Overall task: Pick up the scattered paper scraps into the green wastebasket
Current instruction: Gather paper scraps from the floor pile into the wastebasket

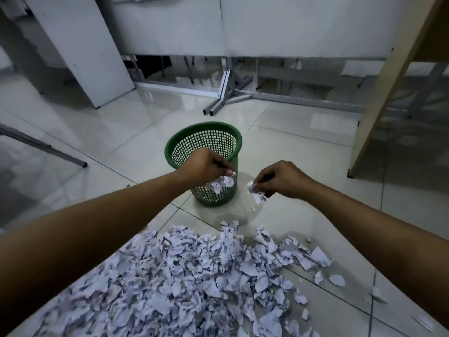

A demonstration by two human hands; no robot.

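- Paper scraps heaped on the tiled floor, near the green wastebasket.
- Left hand at the rim, fingers clamped on a bunch of scraps.
- Right hand beside the basket, fingers pinching crumpled pieces.

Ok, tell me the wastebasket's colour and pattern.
Green wastebasket with an open grid-mesh wall, seen in the head view.

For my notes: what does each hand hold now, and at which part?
Left hand grips a bunch of white torn paper scraps from above; right hand pinches a few scraps at their top, fingertips down.
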